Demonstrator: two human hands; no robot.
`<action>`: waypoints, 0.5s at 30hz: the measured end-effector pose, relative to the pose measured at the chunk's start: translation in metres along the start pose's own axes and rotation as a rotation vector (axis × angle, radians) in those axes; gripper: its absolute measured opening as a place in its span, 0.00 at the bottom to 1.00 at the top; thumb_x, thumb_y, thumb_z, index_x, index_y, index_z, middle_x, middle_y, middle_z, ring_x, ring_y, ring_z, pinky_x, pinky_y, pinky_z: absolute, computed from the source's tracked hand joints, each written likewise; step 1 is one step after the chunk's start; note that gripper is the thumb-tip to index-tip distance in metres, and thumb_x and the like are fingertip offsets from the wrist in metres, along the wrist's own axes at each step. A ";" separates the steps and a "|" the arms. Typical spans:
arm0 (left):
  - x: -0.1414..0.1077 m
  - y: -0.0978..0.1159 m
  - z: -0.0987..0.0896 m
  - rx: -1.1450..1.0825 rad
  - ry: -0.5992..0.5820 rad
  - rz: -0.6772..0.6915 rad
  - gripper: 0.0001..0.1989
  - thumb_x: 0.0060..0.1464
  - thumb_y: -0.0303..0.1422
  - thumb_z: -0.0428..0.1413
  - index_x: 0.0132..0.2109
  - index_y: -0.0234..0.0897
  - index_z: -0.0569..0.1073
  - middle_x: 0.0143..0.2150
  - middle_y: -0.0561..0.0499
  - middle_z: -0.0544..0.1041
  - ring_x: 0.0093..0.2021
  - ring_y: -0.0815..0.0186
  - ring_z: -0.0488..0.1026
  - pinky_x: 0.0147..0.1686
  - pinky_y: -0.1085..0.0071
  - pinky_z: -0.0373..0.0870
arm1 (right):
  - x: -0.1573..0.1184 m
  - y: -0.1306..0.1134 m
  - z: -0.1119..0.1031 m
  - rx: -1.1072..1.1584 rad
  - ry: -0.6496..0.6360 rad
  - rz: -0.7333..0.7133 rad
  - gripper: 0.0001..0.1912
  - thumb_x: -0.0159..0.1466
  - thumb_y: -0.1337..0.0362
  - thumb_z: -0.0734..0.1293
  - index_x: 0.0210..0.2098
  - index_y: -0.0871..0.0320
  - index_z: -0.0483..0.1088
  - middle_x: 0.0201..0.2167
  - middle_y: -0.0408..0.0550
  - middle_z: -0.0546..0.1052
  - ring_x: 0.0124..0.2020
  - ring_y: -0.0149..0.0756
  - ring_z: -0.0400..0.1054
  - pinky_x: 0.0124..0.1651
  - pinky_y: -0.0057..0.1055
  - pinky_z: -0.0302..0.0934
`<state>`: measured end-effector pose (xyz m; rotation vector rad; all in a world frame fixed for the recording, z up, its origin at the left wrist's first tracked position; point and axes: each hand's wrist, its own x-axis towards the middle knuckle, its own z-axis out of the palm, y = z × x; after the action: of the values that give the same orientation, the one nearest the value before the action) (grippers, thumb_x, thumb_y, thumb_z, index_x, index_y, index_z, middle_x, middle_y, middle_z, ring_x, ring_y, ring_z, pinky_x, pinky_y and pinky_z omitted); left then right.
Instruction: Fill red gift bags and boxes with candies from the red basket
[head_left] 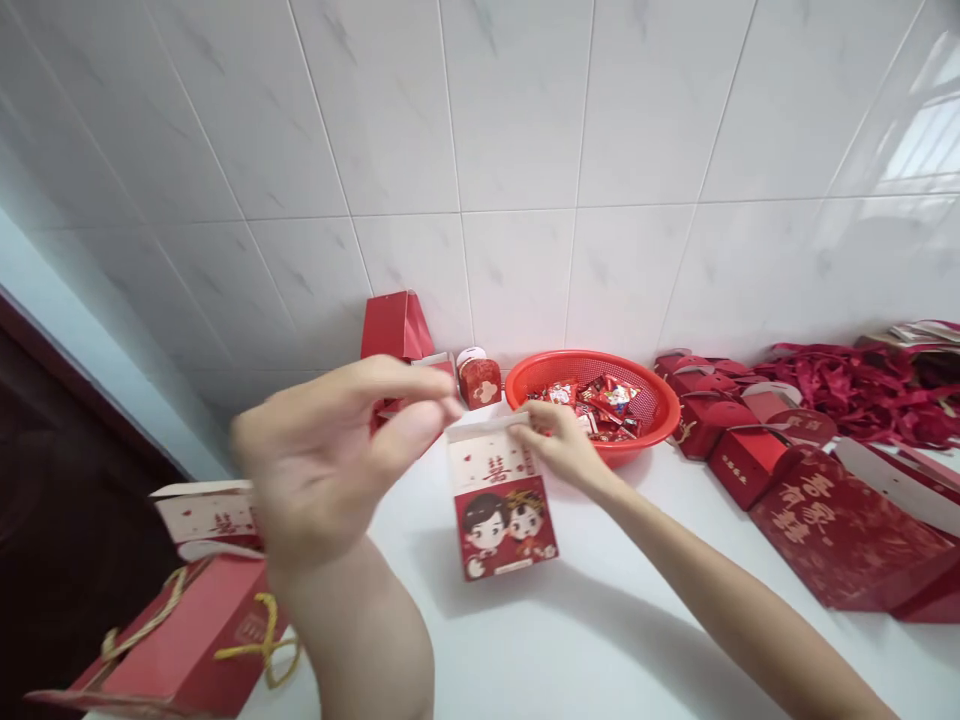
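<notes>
A red and white gift box (pixel 510 530) with two cartoon figures on its front is held tilted over the white table, its top flaps standing up. My right hand (pixel 555 435) pinches the box's upper right edge, thumb in front. My left hand (pixel 345 440) is raised closer to the camera, left of the box, slightly blurred. Its thumb and fingers are drawn together in a pinch by the box's upper left corner; whether anything is between them is hidden. Behind the right hand stands a red plastic basket (pixel 517 375) with red-wrapped sweets (pixel 611 395) inside.
Several red gift boxes (pixel 750 465) and a larger patterned box (pixel 817 525) line the right, before a heap of red ribbons (pixel 832 385). At left sits a red box with yellow cord (pixel 202 630). A small red jar (pixel 478 378) and red box (pixel 394 325) stand by the tiled wall.
</notes>
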<state>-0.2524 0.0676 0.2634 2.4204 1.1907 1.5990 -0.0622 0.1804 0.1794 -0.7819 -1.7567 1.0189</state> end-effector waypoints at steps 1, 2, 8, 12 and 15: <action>0.013 -0.002 0.008 -0.032 0.009 -0.045 0.13 0.64 0.44 0.51 0.47 0.49 0.78 0.39 0.55 0.82 0.42 0.62 0.78 0.43 0.61 0.77 | -0.004 0.005 -0.014 0.076 0.029 0.039 0.06 0.57 0.61 0.67 0.29 0.57 0.69 0.26 0.43 0.75 0.30 0.36 0.69 0.34 0.30 0.61; 0.025 -0.006 0.017 -0.055 -0.036 -0.087 0.11 0.60 0.43 0.55 0.42 0.44 0.79 0.40 0.53 0.82 0.42 0.61 0.78 0.44 0.62 0.77 | -0.009 0.008 -0.027 0.143 0.064 0.076 0.08 0.56 0.59 0.69 0.29 0.57 0.68 0.27 0.43 0.76 0.30 0.36 0.69 0.35 0.31 0.62; 0.059 -0.041 0.076 -0.045 -0.580 -0.237 0.15 0.57 0.41 0.57 0.46 0.36 0.78 0.46 0.48 0.81 0.45 0.60 0.76 0.46 0.67 0.72 | -0.038 0.016 -0.053 0.269 0.292 0.172 0.19 0.55 0.48 0.72 0.29 0.56 0.66 0.27 0.42 0.73 0.29 0.35 0.67 0.33 0.30 0.62; 0.060 -0.053 0.097 -0.044 -0.760 -0.199 0.15 0.59 0.41 0.53 0.37 0.35 0.78 0.36 0.49 0.81 0.38 0.63 0.75 0.38 0.69 0.67 | -0.048 0.018 -0.049 0.235 0.294 0.189 0.23 0.57 0.43 0.69 0.25 0.56 0.63 0.23 0.40 0.68 0.25 0.32 0.61 0.27 0.28 0.56; 0.060 -0.056 0.103 -0.080 -0.841 -0.188 0.13 0.58 0.39 0.53 0.37 0.35 0.78 0.35 0.50 0.80 0.36 0.64 0.73 0.35 0.71 0.65 | -0.054 0.026 -0.040 0.254 0.284 0.213 0.24 0.57 0.42 0.68 0.25 0.56 0.63 0.22 0.40 0.67 0.24 0.32 0.59 0.27 0.28 0.54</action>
<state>-0.1922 0.1820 0.2390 2.3992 1.0828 0.4467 -0.0035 0.1590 0.1442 -0.9139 -1.2943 1.1810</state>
